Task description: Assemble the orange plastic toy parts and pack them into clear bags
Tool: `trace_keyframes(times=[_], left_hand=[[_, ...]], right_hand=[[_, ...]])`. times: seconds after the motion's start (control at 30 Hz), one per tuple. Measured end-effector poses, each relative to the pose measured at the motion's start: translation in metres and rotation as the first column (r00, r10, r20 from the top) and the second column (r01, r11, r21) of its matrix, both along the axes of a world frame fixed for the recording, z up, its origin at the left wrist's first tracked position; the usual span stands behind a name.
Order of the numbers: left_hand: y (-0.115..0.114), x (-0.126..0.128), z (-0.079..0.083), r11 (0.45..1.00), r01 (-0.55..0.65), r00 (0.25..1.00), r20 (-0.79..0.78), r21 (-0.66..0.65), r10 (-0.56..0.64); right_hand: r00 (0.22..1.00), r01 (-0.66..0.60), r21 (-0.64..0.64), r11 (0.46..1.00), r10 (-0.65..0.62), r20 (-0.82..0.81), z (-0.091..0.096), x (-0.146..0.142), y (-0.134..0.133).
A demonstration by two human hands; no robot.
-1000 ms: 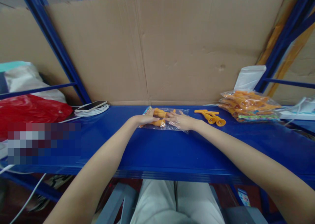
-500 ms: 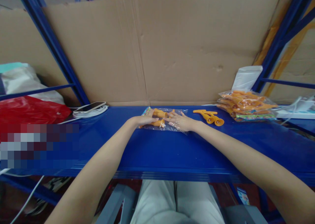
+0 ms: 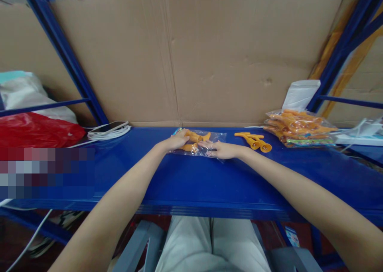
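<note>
A: How do we best handle this clear bag [image 3: 220,136] with both hands on it?

B: We would keep the pressure light and even. The film looks thin, and the orange pieces [image 3: 195,137] inside have narrow ends that could probably poke through if we pushed hard. We should work with flat fingers rather than fingertips, and let one hand steady an end while the other adjusts.

A: Are our hands set for that?

B: Our right hand [image 3: 222,149] is, we think: it rests on the bag's right end, palm down, fingers loosely spread and reaching left toward the pieces. Our left hand [image 3: 178,139] lies over the other end, beside the upper piece. We cannot tell whether it pinches anything, since its fingertips are hard to make out.

A: So where does the bag lie from us?

B: Flat on the blue surface [image 3: 191,184], toward the back, with our hands at opposite ends. Two pieces show through the plastic between them, one farther back, the other nearer us.

A: And beyond our right hand?

B: Two loose orange pieces [image 3: 255,144] lie near it, apart from the bag. Farther right, we see a bagged stack [image 3: 299,124], well apart from both hands.
</note>
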State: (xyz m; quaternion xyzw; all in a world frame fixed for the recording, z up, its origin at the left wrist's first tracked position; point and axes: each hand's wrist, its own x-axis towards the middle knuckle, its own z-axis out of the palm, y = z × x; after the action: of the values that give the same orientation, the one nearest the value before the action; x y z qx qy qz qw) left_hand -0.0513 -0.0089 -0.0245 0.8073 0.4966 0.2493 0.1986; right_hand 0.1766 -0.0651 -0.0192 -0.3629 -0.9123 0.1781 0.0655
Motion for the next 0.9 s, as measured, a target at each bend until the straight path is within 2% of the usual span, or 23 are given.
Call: trace_keyframes(times=[0.07, 0.2, 0.27, 0.37, 0.5, 0.73, 0.8, 0.9], left_hand=[[-0.003, 0.005, 0.004, 0.995, -0.038, 0.987, 0.150, -0.088, 0.051], [-0.015, 0.012, 0.012, 0.952, 0.042, 0.877, 0.469, -0.302, 0.110], [-0.019, 0.014, 0.015, 0.928, 0.071, 0.827, 0.542, -0.365, 0.149], [-0.025, 0.015, 0.019, 0.899, 0.110, 0.791, 0.585, -0.423, 0.179], [-0.032, 0.017, 0.023, 0.880, 0.131, 0.797, 0.577, -0.456, 0.180], [-0.023, 0.016, 0.015, 0.907, 0.117, 0.838, 0.530, -0.405, 0.128], [-0.020, 0.014, 0.014, 0.936, 0.084, 0.884, 0.458, -0.343, 0.088], [-0.018, 0.011, 0.015, 0.975, 0.040, 0.981, 0.196, -0.219, 0.004]], right_hand=[[1.000, 0.011, -0.032, 0.999, -0.012, -0.012, 0.000, -0.004, -0.001], [0.996, 0.082, -0.080, 0.993, -0.084, -0.022, 0.003, -0.008, -0.005], [0.995, 0.101, -0.084, 0.991, -0.100, 0.017, 0.006, -0.009, -0.006], [0.991, 0.122, -0.079, 0.989, -0.116, 0.071, 0.009, -0.012, -0.007], [0.990, 0.115, -0.081, 0.990, -0.108, 0.089, 0.014, -0.013, -0.011], [0.987, 0.082, -0.073, 0.994, -0.070, 0.144, 0.016, -0.013, -0.012], [0.986, 0.076, -0.070, 0.995, -0.065, 0.156, 0.015, -0.012, -0.011], [0.982, 0.084, -0.076, 0.994, -0.070, 0.173, 0.013, -0.012, -0.009]])
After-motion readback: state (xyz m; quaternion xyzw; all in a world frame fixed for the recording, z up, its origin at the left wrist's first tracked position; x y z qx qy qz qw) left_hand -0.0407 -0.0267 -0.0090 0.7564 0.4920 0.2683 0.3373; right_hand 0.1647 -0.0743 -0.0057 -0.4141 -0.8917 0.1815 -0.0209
